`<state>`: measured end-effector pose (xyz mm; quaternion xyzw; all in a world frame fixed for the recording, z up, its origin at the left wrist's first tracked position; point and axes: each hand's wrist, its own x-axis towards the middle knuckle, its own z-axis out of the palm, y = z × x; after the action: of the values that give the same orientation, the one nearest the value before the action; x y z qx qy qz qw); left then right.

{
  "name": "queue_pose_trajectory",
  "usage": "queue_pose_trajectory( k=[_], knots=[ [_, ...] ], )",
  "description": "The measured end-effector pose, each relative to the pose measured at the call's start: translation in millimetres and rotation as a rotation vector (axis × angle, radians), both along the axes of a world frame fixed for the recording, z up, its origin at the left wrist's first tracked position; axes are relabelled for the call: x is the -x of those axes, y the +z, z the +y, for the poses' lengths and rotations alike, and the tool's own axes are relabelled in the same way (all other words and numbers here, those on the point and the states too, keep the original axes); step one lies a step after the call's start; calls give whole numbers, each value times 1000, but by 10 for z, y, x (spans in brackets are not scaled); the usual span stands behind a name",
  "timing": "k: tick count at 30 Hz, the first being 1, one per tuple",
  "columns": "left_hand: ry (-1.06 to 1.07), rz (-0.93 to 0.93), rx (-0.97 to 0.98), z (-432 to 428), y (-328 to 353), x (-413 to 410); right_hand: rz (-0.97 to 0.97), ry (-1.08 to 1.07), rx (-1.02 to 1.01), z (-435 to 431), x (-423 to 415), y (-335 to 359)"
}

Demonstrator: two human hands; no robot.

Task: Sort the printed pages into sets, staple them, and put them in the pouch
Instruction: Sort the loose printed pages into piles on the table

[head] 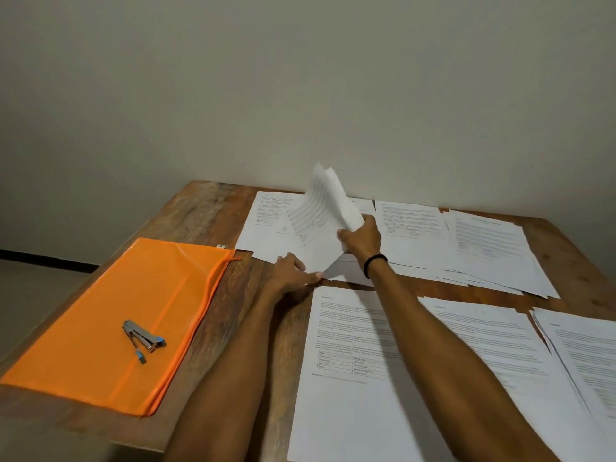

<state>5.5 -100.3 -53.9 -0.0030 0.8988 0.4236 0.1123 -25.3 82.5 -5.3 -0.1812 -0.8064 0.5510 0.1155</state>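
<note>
Printed pages lie in several piles across the wooden table [213, 211]. My right hand [361, 238] grips a small set of pages [320, 215] by its right edge and lifts that side so the sheets stand tilted up. The near left corner of the same set is held by my left hand [293, 273] against the table. An orange zip pouch [110, 315] lies flat at the left, with a silver and blue stapler [143, 338] on top of it.
A back row of page piles [483, 241] runs to the right along the wall. A front row of piles [353, 378] lies under my forearms, reaching the right frame edge. The table's left edge runs beside the pouch.
</note>
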Motion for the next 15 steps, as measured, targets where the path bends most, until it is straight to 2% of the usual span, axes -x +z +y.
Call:
queue_pose_trajectory(
  k=[3,5,7,9,10,12,13,15],
  knots=[
    [195,-113,-427,-144,230,-75,65,-10,324,100,-267,126],
    [340,-161,-644,-241,356,-117,94,10,477,179,-558,172],
    [354,-215,-872,-279,413,-159,107,68,558,244,-883,132],
    [264,-250,-1081,-244,492,-248,105,167,611,288,-1204,33],
    [221,-239,-1116,-216,513,-306,96,216,620,303,-1346,-12],
    [203,-106,-1010,-162,582,-442,79,264,616,353,-1560,-53],
    [213,-21,-947,-138,619,-516,89,259,617,383,-1630,-44],
    [167,101,-945,-119,683,-700,122,216,602,436,-1725,38]
  ],
)
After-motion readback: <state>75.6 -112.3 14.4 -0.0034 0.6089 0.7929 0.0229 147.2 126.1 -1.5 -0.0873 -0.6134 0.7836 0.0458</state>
